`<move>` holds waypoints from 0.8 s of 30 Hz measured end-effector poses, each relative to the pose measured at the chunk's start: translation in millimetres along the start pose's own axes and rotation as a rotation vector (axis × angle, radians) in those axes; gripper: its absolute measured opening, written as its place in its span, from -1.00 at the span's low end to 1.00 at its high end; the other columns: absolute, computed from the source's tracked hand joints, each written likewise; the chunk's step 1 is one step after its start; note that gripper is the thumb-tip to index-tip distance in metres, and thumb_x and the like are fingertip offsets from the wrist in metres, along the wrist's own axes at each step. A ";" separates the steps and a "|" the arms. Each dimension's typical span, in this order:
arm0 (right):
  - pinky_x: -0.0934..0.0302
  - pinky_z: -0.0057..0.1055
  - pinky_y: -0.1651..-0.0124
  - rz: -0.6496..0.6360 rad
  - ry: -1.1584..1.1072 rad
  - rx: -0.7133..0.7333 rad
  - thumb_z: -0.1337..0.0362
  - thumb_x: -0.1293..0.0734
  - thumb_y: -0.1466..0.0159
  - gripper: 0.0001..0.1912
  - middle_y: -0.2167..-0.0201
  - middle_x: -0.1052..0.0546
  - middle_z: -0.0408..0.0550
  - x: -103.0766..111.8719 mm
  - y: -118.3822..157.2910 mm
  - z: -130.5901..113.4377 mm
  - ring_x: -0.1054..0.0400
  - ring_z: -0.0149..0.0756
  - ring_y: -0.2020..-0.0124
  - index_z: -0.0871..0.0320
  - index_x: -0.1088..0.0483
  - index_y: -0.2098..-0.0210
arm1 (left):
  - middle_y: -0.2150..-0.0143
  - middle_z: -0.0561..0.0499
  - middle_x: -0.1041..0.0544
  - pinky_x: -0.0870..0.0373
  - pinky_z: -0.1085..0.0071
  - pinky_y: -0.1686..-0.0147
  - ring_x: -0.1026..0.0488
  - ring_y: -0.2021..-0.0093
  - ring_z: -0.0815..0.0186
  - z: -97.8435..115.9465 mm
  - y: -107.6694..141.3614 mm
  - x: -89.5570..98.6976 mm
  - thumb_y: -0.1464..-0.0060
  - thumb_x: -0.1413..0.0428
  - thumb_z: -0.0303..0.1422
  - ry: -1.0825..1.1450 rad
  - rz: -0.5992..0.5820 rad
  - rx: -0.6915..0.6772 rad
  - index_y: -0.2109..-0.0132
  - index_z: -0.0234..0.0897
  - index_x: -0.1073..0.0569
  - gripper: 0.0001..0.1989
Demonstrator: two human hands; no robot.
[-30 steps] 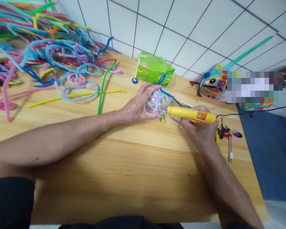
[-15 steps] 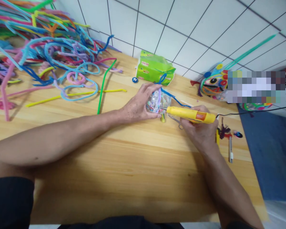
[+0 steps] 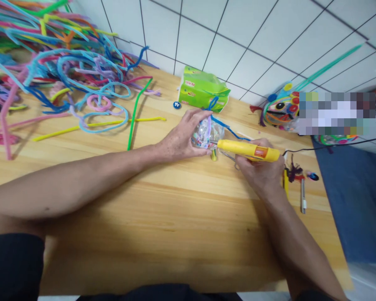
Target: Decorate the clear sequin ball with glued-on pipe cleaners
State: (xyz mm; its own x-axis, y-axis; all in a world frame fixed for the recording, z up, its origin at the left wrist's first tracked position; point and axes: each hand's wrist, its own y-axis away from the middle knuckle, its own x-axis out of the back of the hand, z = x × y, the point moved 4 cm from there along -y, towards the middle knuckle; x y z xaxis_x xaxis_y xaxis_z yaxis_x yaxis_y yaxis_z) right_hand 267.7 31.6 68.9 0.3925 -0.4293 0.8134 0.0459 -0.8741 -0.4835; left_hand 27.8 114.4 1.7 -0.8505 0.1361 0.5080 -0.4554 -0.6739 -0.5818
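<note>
My left hand [image 3: 181, 138] is wrapped round a clear, rounded object [image 3: 217, 131] with colourful specks inside. A lilac strip runs down its surface, and a blue pipe cleaner [image 3: 238, 134] rises in a loop at its top and trails to the right. In my right hand [image 3: 266, 173] is a yellow glue gun [image 3: 238, 147], its metal nozzle pointing left at the lower part of the clear object, by the strip. Whether the nozzle touches it I cannot tell. Scissors, partly hidden, lie under the glue gun.
A green tissue pack [image 3: 203, 90] stands behind my hands, with a blue button [image 3: 176, 105] beside it. Many pipe cleaners [image 3: 94, 71] are heaped at the left. Decorated objects [image 3: 280, 106] sit at the back right. A black cord [image 3: 332, 146] runs right, above a cutter [image 3: 303, 196].
The glue gun and my right hand have shifted slightly left. My left hand keeps its hold on the clear object.
</note>
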 end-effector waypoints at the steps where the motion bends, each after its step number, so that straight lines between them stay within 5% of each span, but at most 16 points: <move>1: -0.48 -0.21 0.22 -0.006 0.002 -0.003 0.23 -0.39 -0.16 -0.85 0.45 -0.56 -0.19 0.1 -0.4 0.2 -0.52 -0.16 0.39 -0.01 -0.38 0.26 | -0.44 -0.26 -0.34 -0.22 -0.21 -0.52 -0.25 -0.48 -0.15 0.1 0.0 0.1 0.01 -0.49 0.03 0.004 0.001 -0.004 -0.50 -0.13 -0.21 0.06; 24: -0.45 -0.21 0.24 -0.023 -0.012 -0.062 0.19 -0.38 -0.14 -0.85 0.47 -0.54 -0.20 -2.6 -1.7 1.7 -0.46 -0.17 0.44 -0.03 -0.34 0.30 | -0.44 -0.24 -0.35 -0.23 -0.23 -0.52 -0.25 -0.48 -0.15 3.0 -1.0 0.4 0.05 -0.51 0.02 0.003 -0.004 0.035 -0.50 -0.09 -0.22 0.08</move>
State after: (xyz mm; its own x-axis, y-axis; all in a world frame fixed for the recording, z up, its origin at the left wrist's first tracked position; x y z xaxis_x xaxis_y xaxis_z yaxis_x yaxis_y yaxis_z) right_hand 268.1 34.5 67.0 0.4029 -0.4066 0.8200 -0.0022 -0.8963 -0.4434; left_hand 28.8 112.9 4.4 -0.8498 0.1410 0.5079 -0.4489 -0.6986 -0.5572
